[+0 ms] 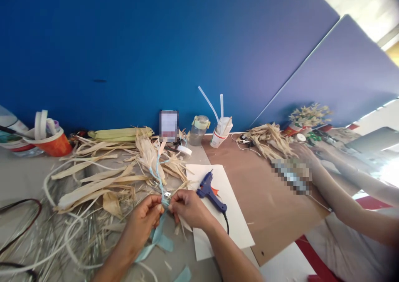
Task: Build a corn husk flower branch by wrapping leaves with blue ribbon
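Note:
My left hand (145, 217) and my right hand (188, 209) meet at the table's near middle, both pinched on a light blue strip (157, 236). The strip is twisted thin above my fingers and runs up toward the dry corn husks (102, 182); below my hands it hangs wide and flat. A small pale bit (167, 194) sits at the pinch point. A blue glue gun (209, 191) lies on a white sheet (232, 215) just right of my right hand.
Husks and pale strips cover the left of the table. An orange bowl (51, 142), a jar (198, 129) and a cup of glue sticks (220, 132) stand along the blue wall. Another person's arms (339, 190) reach over the brown board (268, 199) at right.

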Demonstrator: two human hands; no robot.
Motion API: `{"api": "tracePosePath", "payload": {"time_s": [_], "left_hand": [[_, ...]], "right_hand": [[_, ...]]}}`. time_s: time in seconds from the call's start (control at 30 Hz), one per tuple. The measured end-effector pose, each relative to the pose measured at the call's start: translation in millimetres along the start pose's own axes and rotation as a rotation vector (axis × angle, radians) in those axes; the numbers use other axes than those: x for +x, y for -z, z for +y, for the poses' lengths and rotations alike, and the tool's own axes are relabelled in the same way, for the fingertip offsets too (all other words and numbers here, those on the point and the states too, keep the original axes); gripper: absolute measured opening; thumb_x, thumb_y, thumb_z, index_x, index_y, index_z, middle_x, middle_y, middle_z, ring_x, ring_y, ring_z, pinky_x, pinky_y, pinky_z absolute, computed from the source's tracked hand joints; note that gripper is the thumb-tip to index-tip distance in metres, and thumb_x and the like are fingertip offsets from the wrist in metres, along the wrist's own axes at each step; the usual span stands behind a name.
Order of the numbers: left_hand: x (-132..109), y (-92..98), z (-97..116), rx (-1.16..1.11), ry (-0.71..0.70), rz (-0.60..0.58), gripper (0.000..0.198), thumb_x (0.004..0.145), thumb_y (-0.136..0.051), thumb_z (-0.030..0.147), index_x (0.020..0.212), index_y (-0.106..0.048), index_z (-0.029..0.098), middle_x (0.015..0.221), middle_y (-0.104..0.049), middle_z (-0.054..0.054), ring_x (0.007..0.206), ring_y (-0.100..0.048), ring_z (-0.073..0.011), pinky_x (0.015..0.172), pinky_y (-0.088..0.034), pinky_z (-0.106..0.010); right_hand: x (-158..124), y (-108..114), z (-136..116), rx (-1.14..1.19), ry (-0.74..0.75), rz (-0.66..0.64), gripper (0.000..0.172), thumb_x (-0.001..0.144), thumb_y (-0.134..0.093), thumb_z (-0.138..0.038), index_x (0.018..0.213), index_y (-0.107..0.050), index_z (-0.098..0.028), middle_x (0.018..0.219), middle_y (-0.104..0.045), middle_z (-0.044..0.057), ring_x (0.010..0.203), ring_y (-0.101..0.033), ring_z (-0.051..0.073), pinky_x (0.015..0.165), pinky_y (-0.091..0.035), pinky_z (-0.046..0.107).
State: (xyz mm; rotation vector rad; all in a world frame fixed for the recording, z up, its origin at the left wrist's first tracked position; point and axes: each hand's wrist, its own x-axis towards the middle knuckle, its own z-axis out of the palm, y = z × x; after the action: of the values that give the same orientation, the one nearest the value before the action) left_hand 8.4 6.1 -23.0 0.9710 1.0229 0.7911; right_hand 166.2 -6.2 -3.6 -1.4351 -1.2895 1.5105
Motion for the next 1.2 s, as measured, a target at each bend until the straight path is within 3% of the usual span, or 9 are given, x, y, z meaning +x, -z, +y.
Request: {"api": "tracePosePath", "payload": {"time_s": [0.17, 0.47, 0.97, 1.2], "left_hand": [[-1.2, 2.4, -1.5, 0.072, -0.003, -0.028, 0.030, 0.067, -0.066, 0.041, 0.084, -0.055, 0.018, 0.059, -0.051, 0.006, 0.045, -0.036, -0.0066, 0.043, -0.027, -0.020], [-7.4, 1.2, 4.4, 0.152, -0.090, -0.046, 0.027, 0.068, -0.064, 0.040, 0.080, -0.056, 0.017, 0.051, -0.045, 0.008, 0.045, -0.034, -0.0070, 0.044, -0.027, -0.020], [-6.5, 7.6, 4.2, 0.335, -0.167, -0.092, 0.021, 0.074, -0.061, 0.038, 0.072, -0.058, 0.017, 0.047, -0.052, 0.004, 0.046, -0.046, -0.0108, 0.049, -0.035, -0.023], [-7.3, 6.5, 5.0, 0.202, -0.134, -0.080, 0.022, 0.070, -0.067, 0.037, 0.073, -0.058, 0.017, 0.050, -0.055, 0.003, 0.047, -0.048, -0.0101, 0.050, -0.036, -0.023]], "right_hand": [[-1.9, 4.7, -5.5, 0.012, -0.048, -0.102, 0.013, 0.070, -0.051, -0.008, 0.060, -0.053, -0.016, 0.041, -0.049, -0.007, 0.037, -0.042, 0.006, 0.041, -0.031, 0.017], [-6.1, 9.8, -3.4, 0.024, 0.026, -0.200, 0.014, 0.069, -0.049, -0.009, 0.057, -0.054, -0.016, 0.041, -0.050, -0.006, 0.036, -0.039, 0.006, 0.042, -0.029, 0.018], [-17.4, 8.3, -16.5, -0.123, -0.009, -0.128, 0.019, 0.067, -0.048, -0.006, 0.052, -0.053, -0.016, 0.038, -0.048, -0.006, 0.037, -0.039, 0.007, 0.042, -0.028, 0.019], [-16.5, 10.5, -10.9, -0.132, 0.065, -0.135, 0.011, 0.071, -0.052, -0.010, 0.062, -0.058, -0.014, 0.045, -0.052, -0.006, 0.043, -0.042, 0.007, 0.045, -0.031, 0.018]]}}
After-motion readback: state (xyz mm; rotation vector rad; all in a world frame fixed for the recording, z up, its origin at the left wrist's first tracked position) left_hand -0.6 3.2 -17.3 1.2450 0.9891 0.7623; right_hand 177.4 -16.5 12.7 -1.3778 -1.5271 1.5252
